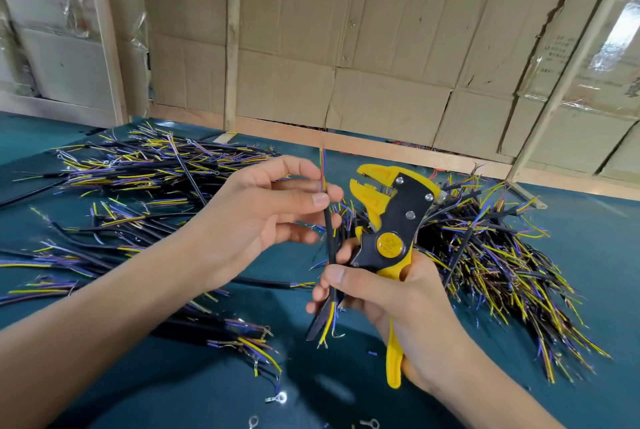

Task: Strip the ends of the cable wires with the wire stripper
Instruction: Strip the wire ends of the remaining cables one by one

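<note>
Black cable [330, 241] pinched by both hands (right [391, 293] also grips stripper [391, 220]).

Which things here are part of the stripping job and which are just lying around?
In the job: cable, wire stripper, left hand, right hand, cable piles.
Lying about: ring terminals, cardboard wall, wooden frame.

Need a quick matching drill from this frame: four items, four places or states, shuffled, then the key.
Items:
1. wire stripper
2. black cable
3. ring terminal
4. cardboard wall

Places or states:
A. lying loose on the green table, near edge
B. gripped in the right hand, jaws pointing up
C. standing behind the table
D. held upright between the left hand and right hand

Pairs: 1-B, 2-D, 3-A, 4-C
</note>
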A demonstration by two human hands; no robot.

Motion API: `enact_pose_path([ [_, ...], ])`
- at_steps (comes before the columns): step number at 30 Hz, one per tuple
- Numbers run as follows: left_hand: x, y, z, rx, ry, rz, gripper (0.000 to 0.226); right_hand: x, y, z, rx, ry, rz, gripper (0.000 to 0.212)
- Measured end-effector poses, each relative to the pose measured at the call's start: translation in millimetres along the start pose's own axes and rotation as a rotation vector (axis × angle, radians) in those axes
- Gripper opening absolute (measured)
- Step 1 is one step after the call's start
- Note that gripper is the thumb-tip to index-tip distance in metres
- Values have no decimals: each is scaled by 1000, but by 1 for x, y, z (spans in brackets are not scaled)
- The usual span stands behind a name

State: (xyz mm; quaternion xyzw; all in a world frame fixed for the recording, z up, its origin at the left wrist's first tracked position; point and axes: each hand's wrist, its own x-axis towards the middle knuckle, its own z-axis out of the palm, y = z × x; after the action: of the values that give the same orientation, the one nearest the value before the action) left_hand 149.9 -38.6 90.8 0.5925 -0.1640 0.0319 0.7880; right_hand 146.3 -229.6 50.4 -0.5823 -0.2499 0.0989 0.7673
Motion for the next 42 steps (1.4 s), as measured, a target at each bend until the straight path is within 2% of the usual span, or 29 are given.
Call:
enact_pose_path([
  [10,1,-1,-2,150,-50,175,18,-1,1,-1,4,-34,-6,11],
  [16,-1,3,-1,380,-52,253,7,-1,4,-1,1,-20,-8,10],
  [20,-3,3,3,273,-2,267,5,2,5,-2,-34,9,-19,8],
  [24,0,0,5,308,81,314,11,4,1,-6,-14,15,-2,7],
  [29,1,4,3,255,70,362,8,5,-5,-15,33,-93,94,7],
  [33,0,5,0,193,31,355,15,3,-3,-17,58,-174,145,11],
  [38,1,6,0,122,42,335,26,3,-2,-18,73,-279,92,10],
  [42,1,8,0,95,47,317,30,2,0,-17,72,-300,66,11],
])
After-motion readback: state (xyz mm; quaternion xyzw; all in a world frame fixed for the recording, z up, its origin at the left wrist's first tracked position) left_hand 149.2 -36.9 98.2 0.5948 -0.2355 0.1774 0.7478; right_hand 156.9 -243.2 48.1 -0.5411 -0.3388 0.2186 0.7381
